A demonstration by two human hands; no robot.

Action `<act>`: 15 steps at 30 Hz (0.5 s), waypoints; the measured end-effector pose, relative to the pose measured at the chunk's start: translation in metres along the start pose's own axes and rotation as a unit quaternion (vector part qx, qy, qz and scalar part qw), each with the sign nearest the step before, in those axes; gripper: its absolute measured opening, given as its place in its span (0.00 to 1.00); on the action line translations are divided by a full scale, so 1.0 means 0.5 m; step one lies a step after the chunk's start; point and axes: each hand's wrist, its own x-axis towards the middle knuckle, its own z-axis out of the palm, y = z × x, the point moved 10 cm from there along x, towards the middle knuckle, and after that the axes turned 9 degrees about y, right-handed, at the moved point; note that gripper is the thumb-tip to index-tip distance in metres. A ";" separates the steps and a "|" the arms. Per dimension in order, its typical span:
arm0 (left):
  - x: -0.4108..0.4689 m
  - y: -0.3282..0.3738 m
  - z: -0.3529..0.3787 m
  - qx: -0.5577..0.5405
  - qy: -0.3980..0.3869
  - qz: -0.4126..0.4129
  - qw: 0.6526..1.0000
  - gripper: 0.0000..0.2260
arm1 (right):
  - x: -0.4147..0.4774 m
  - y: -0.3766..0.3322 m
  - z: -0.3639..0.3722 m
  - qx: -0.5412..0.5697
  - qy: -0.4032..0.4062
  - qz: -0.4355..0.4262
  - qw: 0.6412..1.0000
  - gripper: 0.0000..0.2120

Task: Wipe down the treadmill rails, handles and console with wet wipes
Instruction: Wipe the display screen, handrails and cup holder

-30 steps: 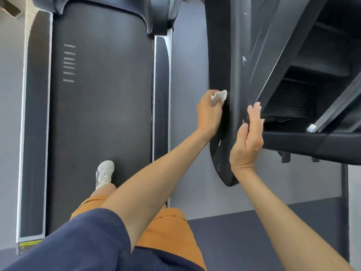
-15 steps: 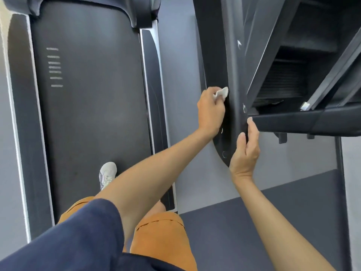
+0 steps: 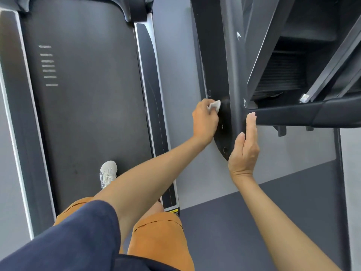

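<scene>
Handrail: long axis runs roughly 12 to 6 o'clock in the head view, slightly bowed, with its rounded free end pointing toward 6 o'clock. Material looks like matte black moulded plastic, smooth, with several small circular recesses along the left face. Wet wipe: small white crumpled wad with soft folds, sitting against the left face of the handrail above its rounded end, at about 1 o'clock of the left hand. The left hand's fingers are curled round the wipe and pinch it onto the rail surface. Right hand: at about 4 o'clock of the left hand, on the opposite side of the rail, fingers straight and closed together pointing to 12 o'clock, thumb alongside, holding nothing; whether it touches the rail or lies just beside it cannot be resolved. Crossbar: dark, angular, leaving the handrail toward 3 o'clock, just above the right fingertips. Belt: dark grey with a fine texture, long axis 12 to 6 o'clock, faint pale dashes near 10 o'clock. Side rail: black strip with a silver edge along the belt's right border. White laced shoe rests on the belt; orange shorts and navy sleeve at 6 to 7 o'clock
</scene>
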 end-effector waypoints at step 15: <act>-0.079 0.004 -0.013 0.006 0.011 0.026 1.000 0.05 | -0.012 -0.024 0.009 -0.061 -0.025 -0.096 0.993 0.24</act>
